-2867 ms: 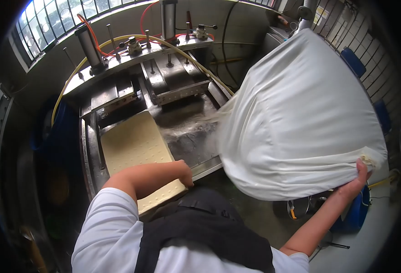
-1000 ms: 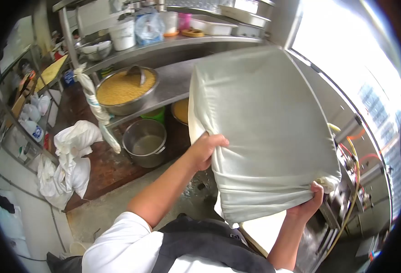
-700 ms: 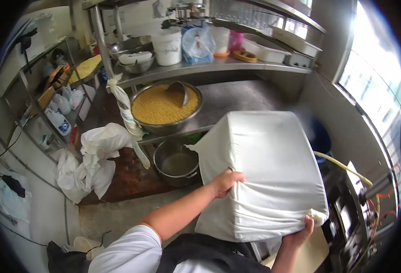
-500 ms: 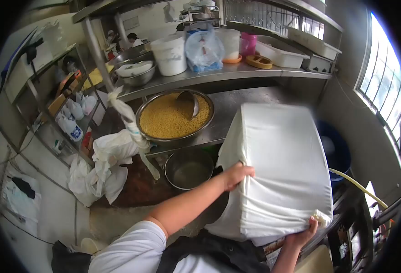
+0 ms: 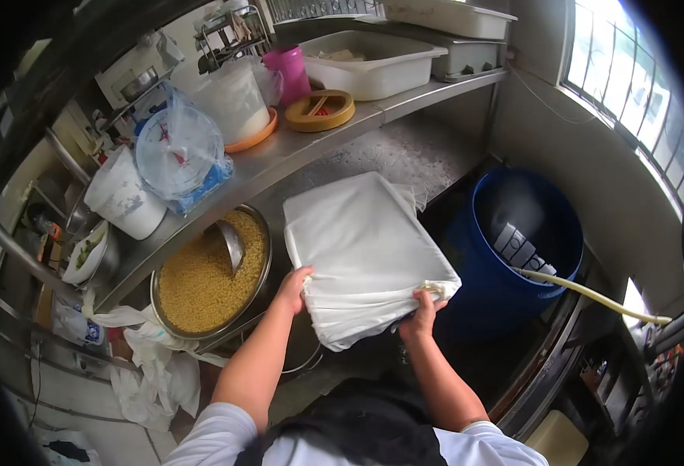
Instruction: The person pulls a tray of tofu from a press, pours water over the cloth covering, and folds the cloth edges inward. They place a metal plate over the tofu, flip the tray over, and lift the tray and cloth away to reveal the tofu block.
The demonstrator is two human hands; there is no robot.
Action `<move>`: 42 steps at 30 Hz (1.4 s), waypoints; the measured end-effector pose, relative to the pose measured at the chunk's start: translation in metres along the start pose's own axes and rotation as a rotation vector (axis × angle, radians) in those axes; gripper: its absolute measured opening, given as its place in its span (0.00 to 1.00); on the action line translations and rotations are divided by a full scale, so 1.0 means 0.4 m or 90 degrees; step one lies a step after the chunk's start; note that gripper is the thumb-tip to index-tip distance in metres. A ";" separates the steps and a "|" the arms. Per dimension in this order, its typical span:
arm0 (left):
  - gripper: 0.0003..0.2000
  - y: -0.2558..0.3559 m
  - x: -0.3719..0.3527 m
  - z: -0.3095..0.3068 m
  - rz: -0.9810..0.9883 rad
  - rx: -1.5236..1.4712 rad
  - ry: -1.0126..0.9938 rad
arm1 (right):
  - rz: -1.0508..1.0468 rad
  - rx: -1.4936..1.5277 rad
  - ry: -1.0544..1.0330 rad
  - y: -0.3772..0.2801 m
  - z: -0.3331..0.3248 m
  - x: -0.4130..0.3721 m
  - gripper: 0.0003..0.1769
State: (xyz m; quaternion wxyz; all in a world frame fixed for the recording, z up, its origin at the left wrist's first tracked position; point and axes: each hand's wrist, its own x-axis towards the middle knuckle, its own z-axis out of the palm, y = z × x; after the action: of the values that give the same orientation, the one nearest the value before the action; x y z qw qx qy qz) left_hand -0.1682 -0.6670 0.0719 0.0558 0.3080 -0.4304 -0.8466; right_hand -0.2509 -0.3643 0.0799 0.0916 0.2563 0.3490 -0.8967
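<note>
A flat rectangular block or box wrapped in white cloth point(image 5: 365, 225) is in front of me, its far end over the metal worktop. What lies under the cloth is hidden. My left hand point(image 5: 294, 290) grips the cloth at the near left corner, fingers closed. At the near right corner, my right hand point(image 5: 421, 317) is closed on a bunched fold of the cloth. Left of the bundle stands a wide metal bowl point(image 5: 266, 287) filled with yellow beans point(image 5: 198, 283), with a metal scoop point(image 5: 231, 247) stuck in them.
On the right stands a blue barrel point(image 5: 466, 264) holding white-grey pieces, with a yellowish hose point(image 5: 598, 298) across its rim. The shelf point(image 5: 373, 118) above carries a white tub point(image 5: 373, 78), a pink container point(image 5: 286, 74) and buckets. White cloths point(image 5: 151, 380) hang at lower left.
My view has turned right. The cloth-covered block appears lower and flatter, its cloth drawn in around the sides. My left hand has shifted from the side edge to the near left corner.
</note>
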 end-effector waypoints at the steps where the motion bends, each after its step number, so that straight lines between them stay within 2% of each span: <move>1: 0.26 -0.029 -0.007 -0.030 -0.005 -0.011 -0.001 | -0.041 -0.037 -0.066 0.025 0.003 0.010 0.57; 2: 0.31 -0.048 -0.046 -0.035 0.074 -0.029 0.016 | -0.081 -0.071 -0.133 0.046 0.004 0.023 0.61; 3: 0.36 -0.061 -0.082 -0.034 0.154 -0.046 0.030 | -0.106 -0.090 -0.152 0.066 0.014 0.056 0.56; 4: 0.36 -0.069 -0.120 -0.029 0.149 -0.053 0.026 | -0.128 -0.077 -0.183 0.091 0.042 0.094 0.54; 6: 0.39 -0.096 -0.239 -0.016 0.082 0.061 0.114 | -0.062 -0.124 -0.129 0.107 0.124 0.122 0.52; 8: 0.42 -0.122 -0.349 -0.013 0.012 0.185 0.182 | 0.032 -0.248 -0.251 0.078 0.171 0.100 0.52; 9: 0.44 -0.135 -0.371 -0.024 -0.012 0.253 0.206 | 0.092 -0.428 -0.282 0.075 0.152 0.100 0.48; 10: 0.40 -0.173 -0.356 -0.076 -0.026 0.272 0.175 | 0.072 -0.580 -0.401 0.076 0.104 0.074 0.43; 11: 0.38 -0.226 -0.347 -0.123 0.025 0.320 0.110 | -0.006 -0.699 -0.462 0.070 0.057 0.022 0.39; 12: 0.36 -0.276 -0.323 -0.168 0.073 0.363 0.045 | 0.062 -0.829 -0.447 0.059 0.009 -0.026 0.38; 13: 0.36 -0.286 -0.298 -0.177 0.064 0.367 0.017 | 0.027 -0.860 -0.460 0.075 -0.074 -0.055 0.36; 14: 0.32 -0.297 -0.283 -0.181 0.107 0.447 -0.067 | -0.038 -0.725 -0.433 0.097 -0.162 -0.116 0.34; 15: 0.29 -0.314 -0.277 -0.187 0.151 0.520 -0.150 | -0.013 -0.735 -0.367 0.103 -0.242 -0.168 0.31; 16: 0.29 -0.312 -0.269 -0.168 0.142 0.515 -0.167 | 0.069 -0.795 -0.303 0.091 -0.304 -0.223 0.30; 17: 0.26 -0.287 -0.255 -0.125 0.100 0.426 -0.162 | 0.004 -0.849 -0.243 0.125 -0.422 -0.255 0.28; 18: 0.25 -0.259 -0.243 -0.081 0.054 0.341 -0.154 | -0.039 -0.922 -0.179 0.117 -0.472 -0.344 0.27; 19: 0.23 -0.219 -0.236 -0.039 -0.023 0.244 -0.102 | -0.045 -0.969 -0.117 0.124 -0.538 -0.409 0.27; 20: 0.22 -0.184 -0.221 0.002 -0.097 0.152 -0.048 | 0.004 -0.991 -0.065 0.110 -0.557 -0.492 0.27; 22: 0.22 -0.157 -0.159 0.022 -0.132 -0.033 -0.019 | 0.030 -0.985 -0.027 0.107 -0.626 -0.609 0.28; 25: 0.18 -0.205 -0.070 0.010 -0.075 -0.136 0.036 | 0.046 -0.983 0.006 0.086 -0.692 -0.736 0.30; 26: 0.18 -0.207 -0.063 -0.001 -0.044 -0.174 0.004 | 0.045 -0.971 0.020 0.083 -0.719 -0.774 0.30; 28: 0.18 -0.210 -0.024 -0.019 0.007 -0.145 0.064 | 0.046 -0.948 0.135 0.066 -0.787 -0.849 0.30; 30: 0.24 -0.209 -0.005 -0.040 0.058 -0.054 0.104 | 0.022 -0.940 0.189 0.063 -0.884 -0.947 0.31; 32: 0.27 -0.169 -0.077 0.008 -0.002 0.031 0.172 | 0.023 -0.945 0.290 0.085 -1.026 -1.045 0.31; 34: 0.27 -0.208 -0.107 0.026 -0.021 0.155 0.076 | 0.051 -0.949 0.364 0.113 -1.165 -1.141 0.30; 35: 0.25 -0.249 -0.100 0.042 -0.062 0.232 0.033 | 0.050 -0.925 0.414 0.106 -1.169 -1.198 0.29; 36: 0.21 -0.291 -0.138 0.080 -0.077 0.283 -0.011 | 0.013 -0.883 0.442 0.125 -1.220 -1.232 0.25; 38: 0.16 -0.362 -0.254 0.175 -0.135 0.329 -0.090 | 0.037 -0.794 0.473 0.134 -1.283 -1.264 0.20; 40: 0.16 -0.435 -0.326 0.246 -0.151 0.434 -0.185 | 0.025 -0.830 0.465 0.129 -1.305 -1.243 0.19; 41: 0.16 -0.438 -0.361 0.272 -0.107 0.483 -0.239 | -0.012 -0.854 0.424 0.137 -1.347 -1.202 0.20; 42: 0.16 -0.454 -0.384 0.303 -0.067 0.531 -0.302 | -0.013 -0.845 0.340 0.091 -1.281 -1.174 0.21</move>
State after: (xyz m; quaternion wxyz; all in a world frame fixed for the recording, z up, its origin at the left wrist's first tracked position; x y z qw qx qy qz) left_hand -0.0830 -0.4144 0.0595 -0.2149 0.1242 -0.7179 -0.6504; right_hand 0.3645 -0.0531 -0.0156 0.1311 0.3541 0.8340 -0.4024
